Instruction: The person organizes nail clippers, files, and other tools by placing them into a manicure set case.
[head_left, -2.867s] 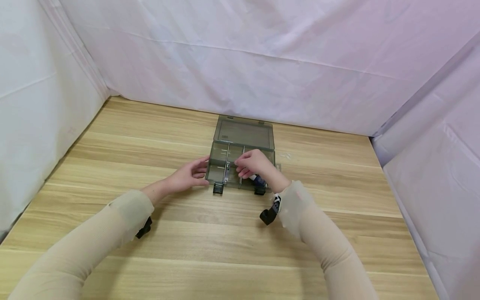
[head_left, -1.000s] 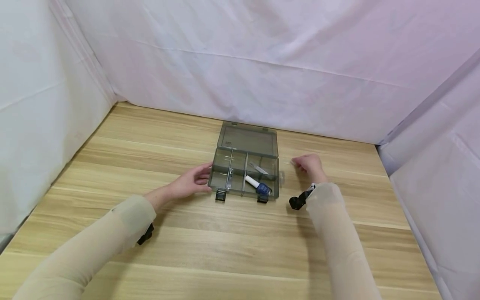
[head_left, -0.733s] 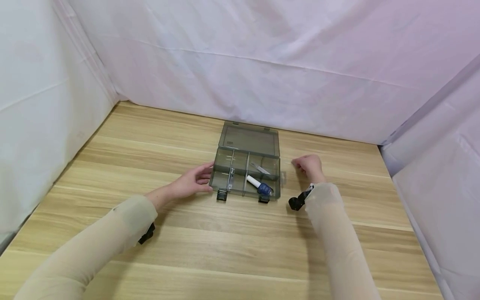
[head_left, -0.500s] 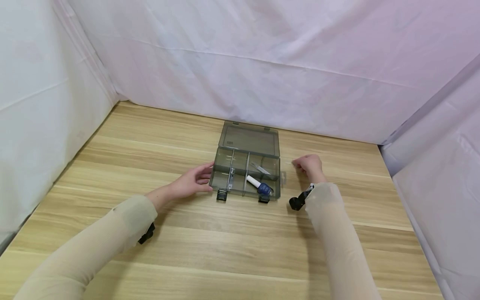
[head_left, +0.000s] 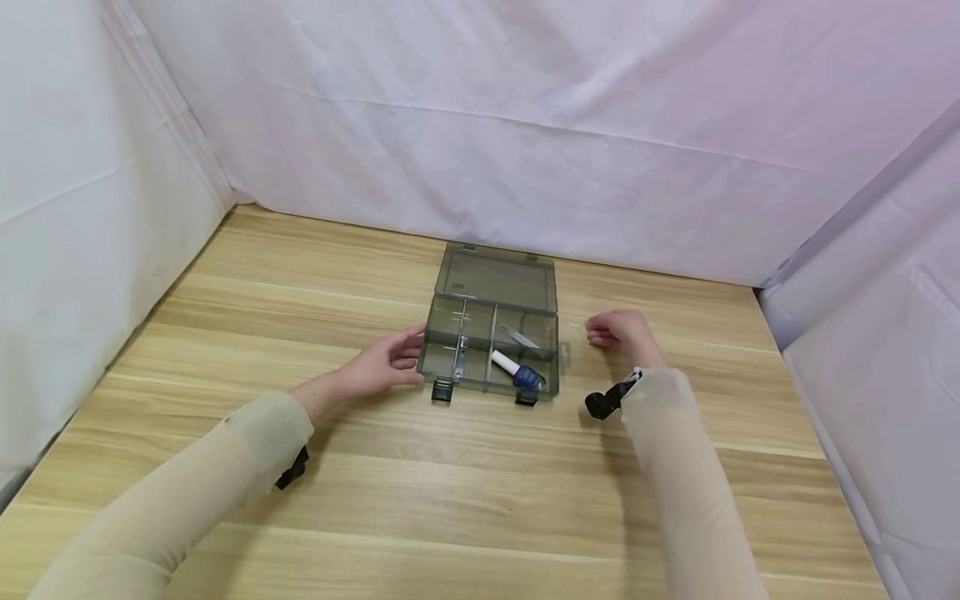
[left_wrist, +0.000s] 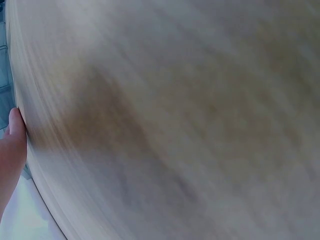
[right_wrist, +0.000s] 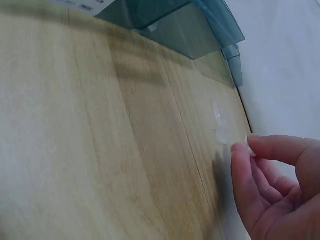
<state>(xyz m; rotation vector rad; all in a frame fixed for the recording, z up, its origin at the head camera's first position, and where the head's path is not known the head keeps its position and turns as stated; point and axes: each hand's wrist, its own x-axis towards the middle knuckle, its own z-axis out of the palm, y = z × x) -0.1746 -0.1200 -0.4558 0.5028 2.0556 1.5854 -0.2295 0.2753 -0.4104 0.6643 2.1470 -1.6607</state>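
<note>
A grey translucent compartment box [head_left: 444, 358] lies with its lid raised back, mid-table in the head view. My left hand [head_left: 375, 365] rests its fingertips and thumb along the box's left side, fingers loosely extended. To the right of the box, my right hand [head_left: 628, 329] pinches a small clear piece [right_wrist: 248, 145], apparently a false nail, between thumb and index finger; most of it is covered. More clear false nails [right_wrist: 220, 122] lie on the table just beyond those fingertips. Inside the box are a blue nail polish bottle [head_left: 528, 377] with white cap, nail clippers [head_left: 461, 360] and a slim pale tool [head_left: 521, 337].
Two dark latches, one of them the left latch [head_left: 442, 390], stick out at the box's front. A clear tab [head_left: 566, 354] juts from its right side. White cloth [head_left: 510, 117] hangs behind the wooden table [head_left: 420, 492] and at both sides.
My right hand has left the box's inside for the table on its right. In the last half second it turned slightly and now shows a pinched clear piece. The left hand stays put.
</note>
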